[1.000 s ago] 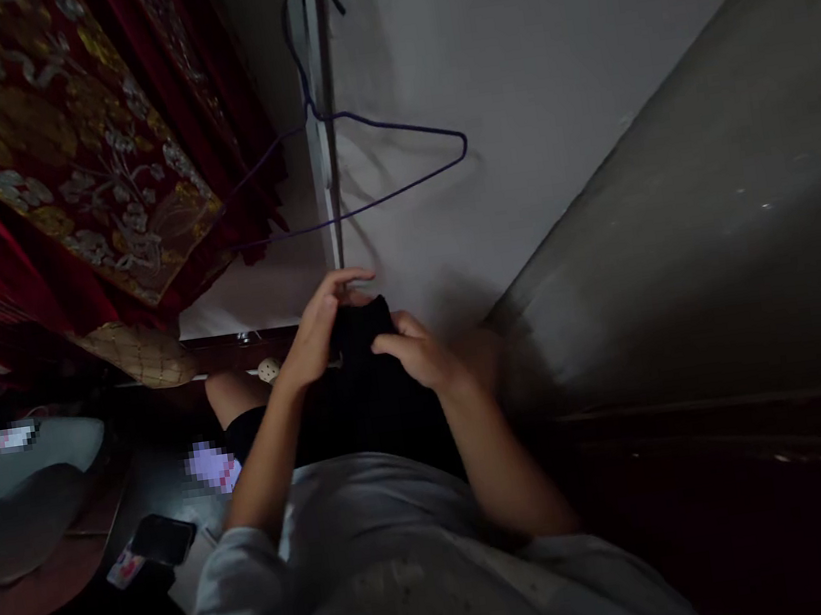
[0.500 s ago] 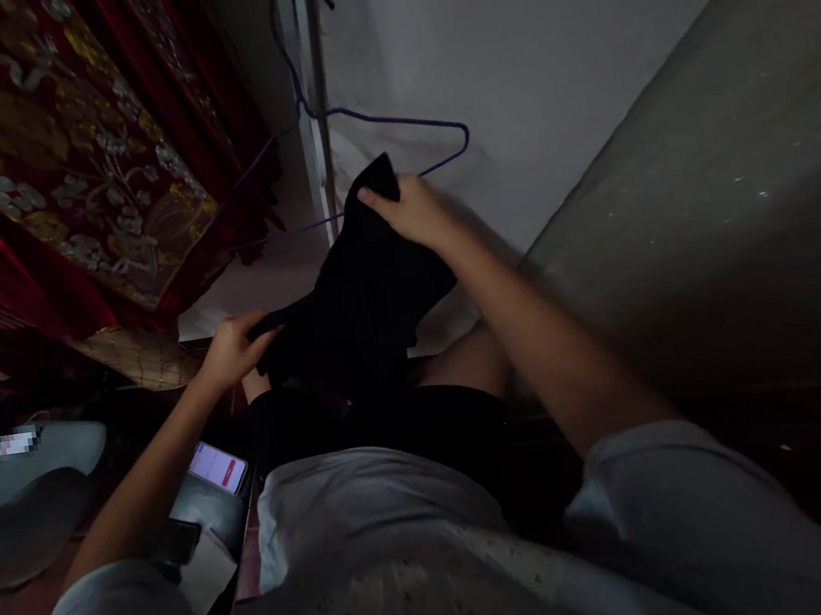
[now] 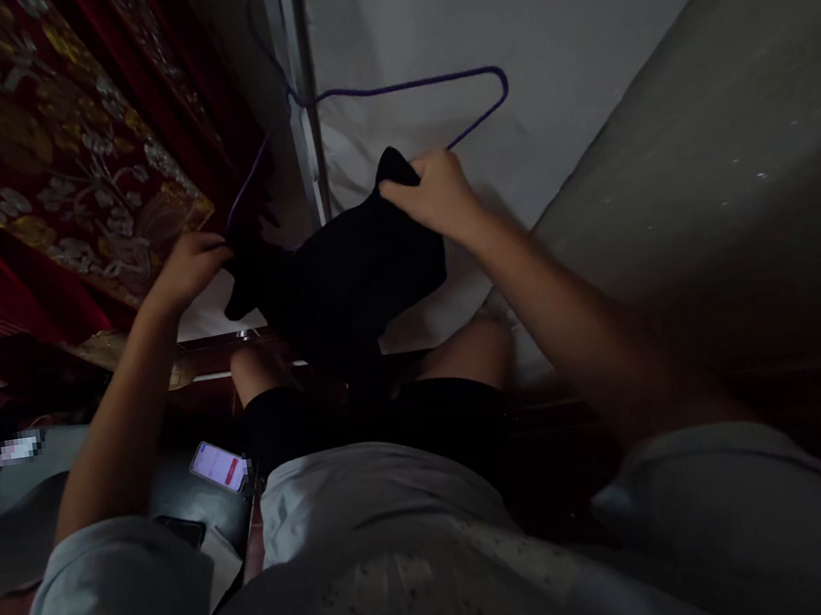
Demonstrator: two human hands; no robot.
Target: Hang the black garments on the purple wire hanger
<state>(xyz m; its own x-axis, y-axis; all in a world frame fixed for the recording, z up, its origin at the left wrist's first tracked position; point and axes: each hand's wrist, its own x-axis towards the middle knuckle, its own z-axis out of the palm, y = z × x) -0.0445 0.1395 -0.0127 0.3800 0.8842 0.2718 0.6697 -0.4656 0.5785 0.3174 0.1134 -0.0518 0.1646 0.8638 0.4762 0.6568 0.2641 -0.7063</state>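
A black garment (image 3: 351, 265) is stretched between my two hands above my knees; its exact kind is too dark to make out. My left hand (image 3: 190, 268) pinches one upper end of it, fingers closed. The opposite upper corner is gripped by my right hand (image 3: 437, 193), the thumb lying over the cloth. Behind the garment hangs a purple wire hanger (image 3: 397, 86), its hook near a metal upright. The hanger's lower bar is hidden behind the cloth, and its right end shows just above my right hand.
A red curtain with gold and silver embroidery (image 3: 59, 162) hangs at the left. The metal upright (image 3: 309, 149) stands against a pale wall (image 3: 492, 4). At lower left, a lit phone (image 3: 218, 466) lies on a grey seat, with a white paper-like piece (image 3: 221, 564) nearby.
Both hands have risen and spread apart, my left going up and left, my right slightly right. The garment is raised and stretched wider, nearer the hanger.
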